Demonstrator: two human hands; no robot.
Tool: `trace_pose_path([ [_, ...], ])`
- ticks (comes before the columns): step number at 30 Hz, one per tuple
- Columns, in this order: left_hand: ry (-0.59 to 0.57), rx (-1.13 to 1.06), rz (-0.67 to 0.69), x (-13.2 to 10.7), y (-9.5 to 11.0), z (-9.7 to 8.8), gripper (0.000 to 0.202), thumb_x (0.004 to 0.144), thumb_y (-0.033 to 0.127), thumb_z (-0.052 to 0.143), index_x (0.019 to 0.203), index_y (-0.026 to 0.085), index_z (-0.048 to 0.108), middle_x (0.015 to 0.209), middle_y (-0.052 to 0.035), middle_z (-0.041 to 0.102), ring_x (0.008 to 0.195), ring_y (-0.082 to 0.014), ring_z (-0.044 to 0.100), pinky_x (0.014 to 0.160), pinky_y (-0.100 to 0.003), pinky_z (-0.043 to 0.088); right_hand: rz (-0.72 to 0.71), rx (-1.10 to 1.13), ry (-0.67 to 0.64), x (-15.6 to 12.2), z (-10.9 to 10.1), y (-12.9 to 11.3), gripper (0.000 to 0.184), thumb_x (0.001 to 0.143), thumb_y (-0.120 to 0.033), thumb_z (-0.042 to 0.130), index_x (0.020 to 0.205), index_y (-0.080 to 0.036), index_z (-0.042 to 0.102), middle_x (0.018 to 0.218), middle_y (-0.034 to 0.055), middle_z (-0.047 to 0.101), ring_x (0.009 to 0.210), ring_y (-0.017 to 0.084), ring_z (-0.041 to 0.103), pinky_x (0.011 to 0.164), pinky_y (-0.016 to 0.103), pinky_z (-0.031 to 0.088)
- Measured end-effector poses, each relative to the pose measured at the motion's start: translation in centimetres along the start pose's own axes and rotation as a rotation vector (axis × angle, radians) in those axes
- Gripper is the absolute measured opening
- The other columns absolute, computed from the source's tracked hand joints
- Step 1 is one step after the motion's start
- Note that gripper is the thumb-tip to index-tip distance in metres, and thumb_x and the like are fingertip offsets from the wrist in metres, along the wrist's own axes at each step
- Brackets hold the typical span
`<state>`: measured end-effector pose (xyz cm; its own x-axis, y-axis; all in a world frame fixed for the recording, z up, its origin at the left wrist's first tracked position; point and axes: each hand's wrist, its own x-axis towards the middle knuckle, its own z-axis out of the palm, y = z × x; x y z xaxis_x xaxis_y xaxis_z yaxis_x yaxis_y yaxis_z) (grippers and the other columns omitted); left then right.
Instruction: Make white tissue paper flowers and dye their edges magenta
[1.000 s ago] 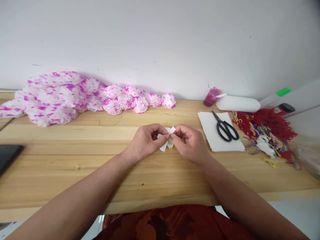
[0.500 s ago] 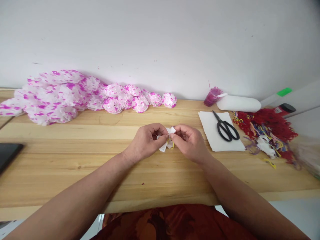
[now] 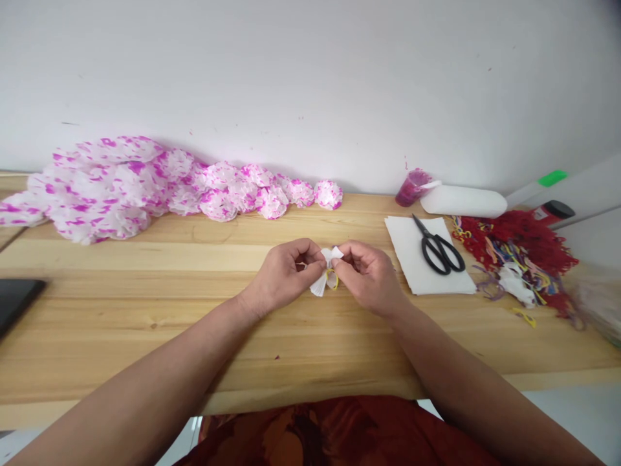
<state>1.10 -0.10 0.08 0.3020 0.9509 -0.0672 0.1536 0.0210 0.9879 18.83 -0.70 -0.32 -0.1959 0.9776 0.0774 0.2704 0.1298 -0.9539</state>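
A small folded white paper bundle with a yellow rubber band round its middle is pinched between both my hands above the wooden table. My left hand is closed on the bundle's left side. On the right side my right hand grips it with thumb and fingertips. The bundle's ends fan out above and below my fingers.
A row of pink-and-white paper flowers lies along the wall. White paper sheets with black scissors lie to the right, beside a pink cup, a white roll and a heap of coloured rubber bands. A dark tablet sits at the left edge.
Both hands stay on the bundle, with only slight finger shifts; the paper ends and yellow band have turned a little.
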Motion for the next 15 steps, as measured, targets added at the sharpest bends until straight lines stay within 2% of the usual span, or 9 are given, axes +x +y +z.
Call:
trace_pose_path([
  [6,0.047,0.025,-0.015,-0.34,0.6,0.05,0.024,0.078,0.036,0.071,0.086,0.013,0.067,0.077,-0.003,0.068,0.064,-0.0134,0.061,0.056,-0.022,0.047,-0.043,-0.079,0.04,-0.06,0.1,-0.3,0.008,0.082,-0.023,0.06,0.076,-0.018,0.06,0.064,-0.0031,0.053,0.058,0.011,0.045,0.055,0.024,0.038],
  [11,0.081,0.142,0.034,-0.55,0.46,0.09,0.024,0.078,0.037,0.072,0.079,0.013,0.071,0.074,-0.0045,0.07,0.065,-0.0142,0.061,0.054,-0.021,0.045,-0.133,-0.238,0.1,-0.34,0.25,-0.32,0.005,0.08,-0.018,0.061,0.075,-0.019,0.06,0.063,-0.0035,0.053,0.058,0.011,0.046,0.056,0.023,0.038],
  [15,0.11,0.163,0.044,-0.43,0.04,0.1,0.025,0.081,0.038,0.07,0.082,0.013,0.072,0.076,-0.0052,0.072,0.065,-0.0146,0.061,0.054,-0.021,0.045,-0.186,-0.283,0.103,-0.47,0.35,-0.25,0.006,0.08,-0.017,0.06,0.076,-0.02,0.059,0.064,-0.0039,0.053,0.056,0.01,0.044,0.054,0.023,0.037],
])
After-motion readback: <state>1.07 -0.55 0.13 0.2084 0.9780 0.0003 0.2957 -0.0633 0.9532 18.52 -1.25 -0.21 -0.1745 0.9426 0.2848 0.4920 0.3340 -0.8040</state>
